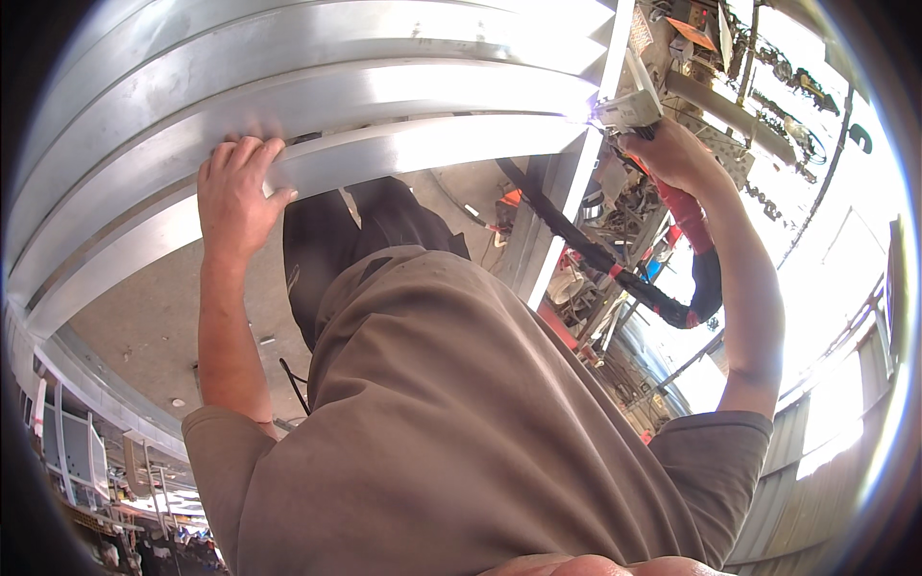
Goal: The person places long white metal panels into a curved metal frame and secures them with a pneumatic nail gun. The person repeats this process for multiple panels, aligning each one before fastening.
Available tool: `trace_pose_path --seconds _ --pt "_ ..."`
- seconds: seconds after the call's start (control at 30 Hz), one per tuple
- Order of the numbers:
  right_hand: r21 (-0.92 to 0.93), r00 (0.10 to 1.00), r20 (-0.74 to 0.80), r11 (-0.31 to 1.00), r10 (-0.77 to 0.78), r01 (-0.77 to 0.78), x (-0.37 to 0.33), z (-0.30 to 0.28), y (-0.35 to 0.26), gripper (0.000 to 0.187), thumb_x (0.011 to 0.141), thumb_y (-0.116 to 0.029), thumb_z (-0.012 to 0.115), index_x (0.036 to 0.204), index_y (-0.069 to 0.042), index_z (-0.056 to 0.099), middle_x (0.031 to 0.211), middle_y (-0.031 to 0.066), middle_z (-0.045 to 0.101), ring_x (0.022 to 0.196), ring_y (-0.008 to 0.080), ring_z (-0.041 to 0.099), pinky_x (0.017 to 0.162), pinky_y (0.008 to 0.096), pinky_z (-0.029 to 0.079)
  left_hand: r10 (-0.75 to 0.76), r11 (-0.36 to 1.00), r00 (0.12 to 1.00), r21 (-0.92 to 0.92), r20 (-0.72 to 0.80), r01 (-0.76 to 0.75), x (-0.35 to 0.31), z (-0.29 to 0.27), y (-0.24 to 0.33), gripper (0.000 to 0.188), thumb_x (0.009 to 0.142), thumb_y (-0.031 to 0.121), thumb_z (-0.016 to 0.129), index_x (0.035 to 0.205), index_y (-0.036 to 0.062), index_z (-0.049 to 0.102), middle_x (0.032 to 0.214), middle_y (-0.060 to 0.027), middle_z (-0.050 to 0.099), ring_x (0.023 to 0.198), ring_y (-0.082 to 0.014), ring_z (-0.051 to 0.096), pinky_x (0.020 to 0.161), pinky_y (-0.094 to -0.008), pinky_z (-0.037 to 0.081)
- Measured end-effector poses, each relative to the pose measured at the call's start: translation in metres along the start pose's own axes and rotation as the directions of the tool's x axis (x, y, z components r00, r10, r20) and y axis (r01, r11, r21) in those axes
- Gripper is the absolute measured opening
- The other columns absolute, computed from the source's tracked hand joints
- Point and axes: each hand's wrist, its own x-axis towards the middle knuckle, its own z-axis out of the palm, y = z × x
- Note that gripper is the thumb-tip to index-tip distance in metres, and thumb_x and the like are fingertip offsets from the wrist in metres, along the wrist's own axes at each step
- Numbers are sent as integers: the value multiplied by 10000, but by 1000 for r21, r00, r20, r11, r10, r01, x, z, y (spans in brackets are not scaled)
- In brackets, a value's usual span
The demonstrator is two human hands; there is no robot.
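My left hand (237,197) is closed over the nearest metal slat (413,149), fingers on its far side and thumb on the near side. My right hand (677,158) grips a welding gun (631,112) with a pale boxy head. The gun's tip points left at the corner where the slat's right end meets a straight metal frame bar (560,245). A bright violet-white glow shows at that tip. From the gun, a thick hose (707,278) wrapped in red and black loops down and back left beneath the slat.
Several parallel shiny slats (317,86) fill the far left and centre. Below lies a concrete floor (149,331) with small debris. Cluttered tools and parts (615,206) stand to the right, beyond the frame bar. A corrugated wall (797,509) rises at the lower right.
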Motion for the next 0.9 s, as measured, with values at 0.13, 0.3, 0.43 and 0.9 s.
trace_pose_path --seconds 0.13,0.3,0.43,0.9 --pt "-53 996 83 998 44 -40 8 -3 0 530 909 -431 685 1269 -42 680 1056 179 758 957 313 741 874 422 554 5 1000 1000 3 -17 -5 0 0 0 649 664 213 905 1264 162 662 1182 7 638 1184 -243 571 1027 -439 434" --pt "2 997 -45 998 -70 70 5 3 -1 448 902 -389 616 1021 30 720 848 198 732 875 357 731 821 448 540 -7 1000 1000 -8 0 7 0 -1 -1 639 667 208 903 1257 161 663 1182 11 639 1187 -237 570 1035 -439 433" --pt "3 999 -13 1000 -29 29 2 -1 -5 449 896 -383 621 1049 26 722 897 204 745 911 361 735 836 446 542 -16 1000 1000 -21 5 16 0 -1 -1 632 665 206 904 1247 162 662 1182 15 639 1186 -237 570 1043 -439 432" --pt "38 999 44 999 -11 9 4 -4 0 409 889 -332 627 1078 16 732 964 196 755 929 340 729 839 428 538 -4 1000 1000 -23 -6 4 -1 1 -4 630 663 218 900 1242 172 656 1171 16 630 1169 -237 564 1024 -439 431"
